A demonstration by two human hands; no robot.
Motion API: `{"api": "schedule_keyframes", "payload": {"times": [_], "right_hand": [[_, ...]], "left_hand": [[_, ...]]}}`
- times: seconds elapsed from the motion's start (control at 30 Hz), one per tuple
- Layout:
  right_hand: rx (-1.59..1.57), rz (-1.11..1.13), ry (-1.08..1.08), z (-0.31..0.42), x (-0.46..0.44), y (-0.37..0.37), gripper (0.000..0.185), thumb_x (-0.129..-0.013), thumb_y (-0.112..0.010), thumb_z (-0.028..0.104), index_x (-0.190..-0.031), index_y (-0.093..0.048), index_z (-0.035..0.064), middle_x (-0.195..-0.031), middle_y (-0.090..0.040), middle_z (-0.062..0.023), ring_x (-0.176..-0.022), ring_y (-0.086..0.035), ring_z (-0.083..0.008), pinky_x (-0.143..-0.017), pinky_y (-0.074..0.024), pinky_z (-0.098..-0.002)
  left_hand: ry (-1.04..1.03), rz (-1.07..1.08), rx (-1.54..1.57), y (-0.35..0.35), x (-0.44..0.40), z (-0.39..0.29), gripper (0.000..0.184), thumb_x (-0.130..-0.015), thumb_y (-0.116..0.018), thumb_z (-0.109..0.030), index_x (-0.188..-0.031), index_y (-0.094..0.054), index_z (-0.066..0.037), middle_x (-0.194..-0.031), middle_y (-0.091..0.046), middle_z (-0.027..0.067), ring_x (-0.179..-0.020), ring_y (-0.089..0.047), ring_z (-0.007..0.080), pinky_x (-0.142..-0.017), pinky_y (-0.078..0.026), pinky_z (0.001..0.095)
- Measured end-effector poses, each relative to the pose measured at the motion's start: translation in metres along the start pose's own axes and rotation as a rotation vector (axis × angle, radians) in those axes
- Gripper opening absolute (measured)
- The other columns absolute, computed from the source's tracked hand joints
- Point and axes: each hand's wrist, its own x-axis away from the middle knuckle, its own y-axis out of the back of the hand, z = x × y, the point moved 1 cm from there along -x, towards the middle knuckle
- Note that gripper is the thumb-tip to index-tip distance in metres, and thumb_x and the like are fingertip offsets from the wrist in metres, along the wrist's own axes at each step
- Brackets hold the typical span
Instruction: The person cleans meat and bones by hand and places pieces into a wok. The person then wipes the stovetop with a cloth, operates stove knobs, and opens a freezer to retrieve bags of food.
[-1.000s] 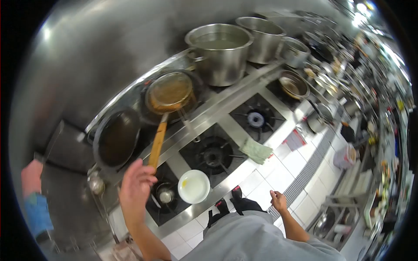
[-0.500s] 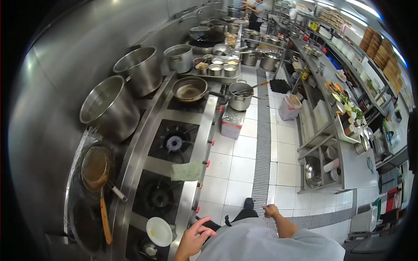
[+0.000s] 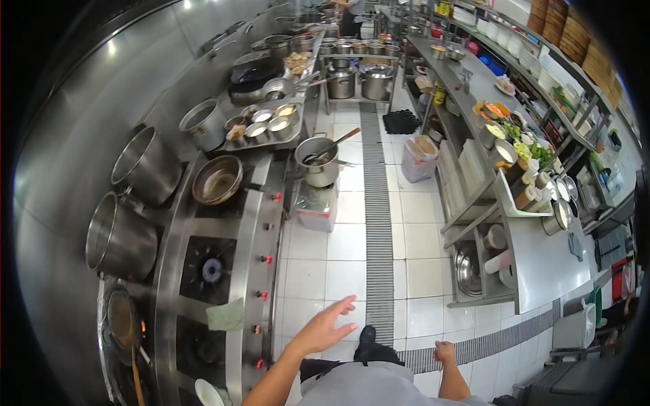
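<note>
My left hand (image 3: 326, 329) is held out in front of my body over the tiled floor, fingers spread and nothing in it. Low on my right side hangs my right hand (image 3: 445, 351), its fingers curled in with nothing visible in them. Neither hand touches anything. To the left of my left hand, a folded green cloth (image 3: 225, 315) lies on the front edge of the stove (image 3: 171, 303). A white plate (image 3: 208, 394) is partly cut off at the bottom edge, beside my left forearm.
A frying pan (image 3: 218, 179) sits on a far burner, its handle jutting toward the aisle. Beyond it a pot (image 3: 318, 161) with utensils stands on a box (image 3: 315, 208). A floor drain (image 3: 379, 250) runs ahead. On the right is a steel counter (image 3: 552, 267) with sauce bottles and vegetables.
My view has shifted right and forward, so the stove sits further left. My left hand has swung forward, away from the plate and stove. My right hand stays low.
</note>
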Motion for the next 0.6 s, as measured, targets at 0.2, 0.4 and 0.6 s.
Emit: {"api": "schedule_keyframes", "payload": {"times": [0.2, 0.4, 0.6], "right_hand": [[-0.036, -0.063, 0.097, 0.066, -0.053, 0.042, 0.025, -0.087, -0.061, 0.019, -0.097, -0.061, -0.004, -0.06, -0.06, -0.0116, -0.045, -0.058, -0.0184, -0.037, -0.0469, -0.0318], [-0.044, -0.025, 0.102, 0.15, -0.086, 0.016, 0.03, -0.085, -0.064, 0.026, -0.102, -0.063, 0.0007, -0.065, -0.064, -0.0106, -0.048, -0.062, -0.0166, -0.04, -0.0496, -0.0299], [0.122, 0.116, 0.122, 0.137, -0.127, 0.012, 0.026, -0.085, -0.063, 0.026, -0.093, -0.067, 0.0014, -0.064, -0.065, -0.0107, -0.052, -0.064, -0.0189, -0.043, -0.0515, -0.0319]], "left_hand": [[-0.056, 0.333, -0.057, -0.057, -0.076, -0.003, 0.059, -0.091, -0.058, -0.031, -0.141, -0.037, -0.007, -0.128, -0.053, 0.0183, -0.119, -0.051, 0.0327, -0.1, -0.04, 0.0376], [0.018, 0.566, -0.092, -0.064, -0.139, 0.009, 0.061, -0.092, -0.058, -0.032, -0.143, -0.034, -0.008, -0.122, -0.055, 0.0147, -0.115, -0.052, 0.0303, -0.098, -0.041, 0.0372], [-0.115, 0.546, -0.131, -0.042, -0.243, 0.008, 0.061, -0.092, -0.055, -0.035, -0.143, -0.034, -0.007, -0.126, -0.054, 0.0155, -0.116, -0.052, 0.0321, -0.099, -0.041, 0.0387]]}}
